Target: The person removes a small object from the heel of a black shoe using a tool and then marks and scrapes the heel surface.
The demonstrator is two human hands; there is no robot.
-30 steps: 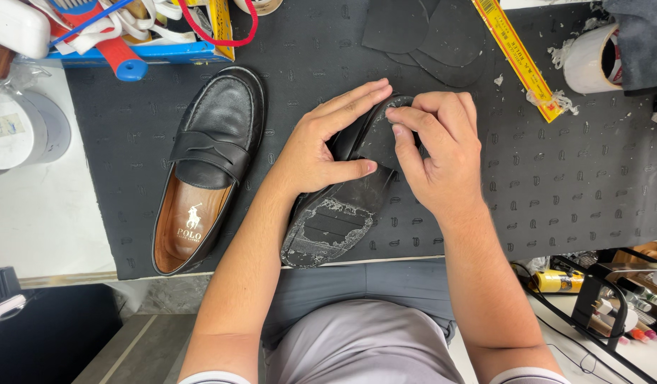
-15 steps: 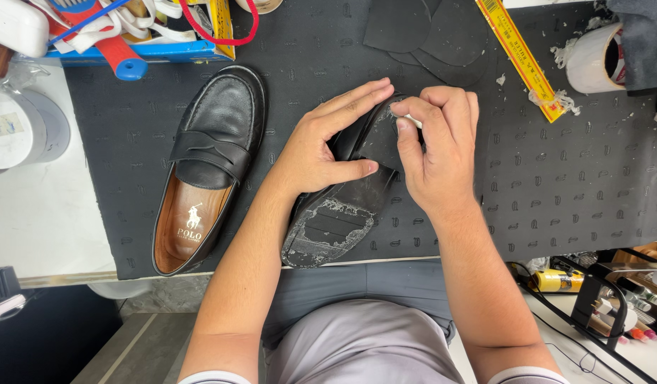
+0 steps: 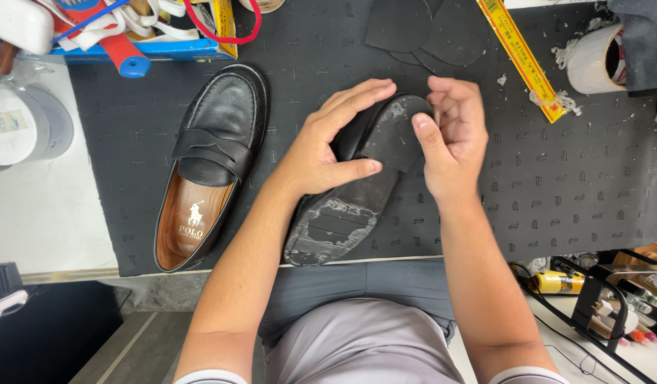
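Looks like a shoe repair workshop. Black rubber mat (image 3: 570, 178) over the bench, cut sole pieces (image 3: 428, 25) lying up top, a yellow ruler (image 3: 520, 57), a tape roll (image 3: 591, 64) with scraps around it, a worn upturned shoe (image 3: 357, 199) beside its mate, a black loafer (image 3: 207, 163), and glue-type bottles (image 3: 556, 282) off the edge.

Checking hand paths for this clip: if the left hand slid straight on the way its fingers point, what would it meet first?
The left hand points up and right across the upturned shoe. Next in that line is probably the right hand's fingertips; depth is unclear.
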